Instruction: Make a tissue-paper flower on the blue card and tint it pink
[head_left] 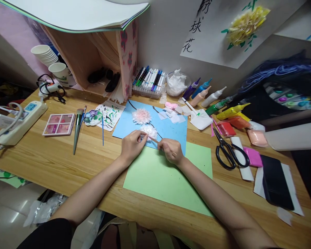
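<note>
On a blue sheet of paper (pixel 119 128) there are two fluffy paper flowers. The pink flower (pixel 141 116) lies farther back, and the white flower (pixel 148 131) sits just beyond my fingertips. My right hand (pixel 171 151) is closed round a thin wooden stick (pixel 153 139), its tip pointing left toward the white flower. My left hand (pixel 132 145) has thumb and forefinger pinched together by the stick's tip, at the white flower's near edge; what they pinch is too small to make out. A green sheet (pixel 168 183) lies under my wrists, beneath the blue one.
Small paper squares (pixel 175 117) lie on the blue sheet's right. Black scissors (pixel 229 152), a phone (pixel 277 183) and paint bottles (pixel 214 107) stand or lie rightward. A marker box (pixel 149 81) stands behind. Leftward are brushes (pixel 77 131), a paint palette (pixel 92 118) and a power strip (pixel 28 119).
</note>
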{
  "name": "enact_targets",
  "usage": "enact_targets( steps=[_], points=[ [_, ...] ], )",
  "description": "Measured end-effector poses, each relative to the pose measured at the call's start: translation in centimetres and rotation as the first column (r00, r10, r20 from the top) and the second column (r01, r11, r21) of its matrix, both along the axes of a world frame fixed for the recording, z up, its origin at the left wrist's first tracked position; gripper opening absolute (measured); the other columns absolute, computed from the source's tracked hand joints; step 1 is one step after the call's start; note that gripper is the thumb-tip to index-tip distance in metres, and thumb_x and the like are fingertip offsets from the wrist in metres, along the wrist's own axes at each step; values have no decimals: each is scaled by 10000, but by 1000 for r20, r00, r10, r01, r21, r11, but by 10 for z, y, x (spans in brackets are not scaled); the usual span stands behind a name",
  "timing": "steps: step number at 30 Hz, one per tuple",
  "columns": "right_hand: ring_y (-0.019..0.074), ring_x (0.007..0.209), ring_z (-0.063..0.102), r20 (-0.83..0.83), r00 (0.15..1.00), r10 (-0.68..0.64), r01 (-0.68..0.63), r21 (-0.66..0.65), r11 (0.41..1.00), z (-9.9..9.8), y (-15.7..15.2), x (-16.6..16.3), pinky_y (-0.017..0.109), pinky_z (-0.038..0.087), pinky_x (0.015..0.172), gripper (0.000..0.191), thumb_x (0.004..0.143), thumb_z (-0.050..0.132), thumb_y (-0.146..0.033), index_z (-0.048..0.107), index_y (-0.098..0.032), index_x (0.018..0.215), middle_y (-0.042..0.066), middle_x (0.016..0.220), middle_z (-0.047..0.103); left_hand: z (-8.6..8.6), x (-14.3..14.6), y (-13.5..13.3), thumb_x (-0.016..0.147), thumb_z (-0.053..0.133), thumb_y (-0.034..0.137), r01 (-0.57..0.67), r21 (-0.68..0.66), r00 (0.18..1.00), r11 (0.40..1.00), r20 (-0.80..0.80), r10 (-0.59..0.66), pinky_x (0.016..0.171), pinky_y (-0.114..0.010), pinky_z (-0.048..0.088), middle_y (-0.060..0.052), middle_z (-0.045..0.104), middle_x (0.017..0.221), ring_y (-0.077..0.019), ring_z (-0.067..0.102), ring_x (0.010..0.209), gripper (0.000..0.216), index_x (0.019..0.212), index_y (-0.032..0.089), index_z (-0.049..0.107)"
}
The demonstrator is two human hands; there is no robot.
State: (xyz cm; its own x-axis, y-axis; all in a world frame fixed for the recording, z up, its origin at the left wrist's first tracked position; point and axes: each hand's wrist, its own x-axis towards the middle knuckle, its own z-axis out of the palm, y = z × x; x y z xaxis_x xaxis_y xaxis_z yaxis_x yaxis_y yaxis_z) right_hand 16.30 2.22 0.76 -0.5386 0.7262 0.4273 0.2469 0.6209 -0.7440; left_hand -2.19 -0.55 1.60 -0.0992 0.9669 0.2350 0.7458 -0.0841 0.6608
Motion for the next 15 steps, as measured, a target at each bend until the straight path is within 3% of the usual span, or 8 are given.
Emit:
enact_targets(
  steps=[3,6,11,15],
  points=[
    [138,521,514,21,999,-26,27,-30,999,2,0,-2,284,420,582,530,965,200,-426,543,-216,620,35,565,574,0,-1,1,860,526,373,-37,-22,998,999,57,38,567,-214,342,45,482,552,-91,472,531,230,859,182,654],
    [130,486,505,21,995,-100,103,-162,981,11,2,-10,282,421,566,557,960,208,-472,515,-215,573,27,521,553,0,-3,3,881,476,387,-100,-65,988,993,111,106,545,-216,328,52,454,535,-94,461,511,256,845,184,627],
    [106,364,469,2,950,-313,271,-503,821,34,20,-37,238,373,433,571,930,283,-544,429,-209,491,-8,383,480,0,-9,5,905,410,343,-151,-159,979,976,112,170,544,-234,311,42,466,548,-119,481,538,241,846,194,590],
    [93,292,439,82,933,-349,329,-583,743,45,39,-53,213,331,370,580,910,333,-554,429,-199,461,-13,306,461,-1,-11,5,913,381,322,-143,-169,981,975,108,163,561,-242,322,23,529,602,-132,504,567,235,827,199,561]
  ],
)
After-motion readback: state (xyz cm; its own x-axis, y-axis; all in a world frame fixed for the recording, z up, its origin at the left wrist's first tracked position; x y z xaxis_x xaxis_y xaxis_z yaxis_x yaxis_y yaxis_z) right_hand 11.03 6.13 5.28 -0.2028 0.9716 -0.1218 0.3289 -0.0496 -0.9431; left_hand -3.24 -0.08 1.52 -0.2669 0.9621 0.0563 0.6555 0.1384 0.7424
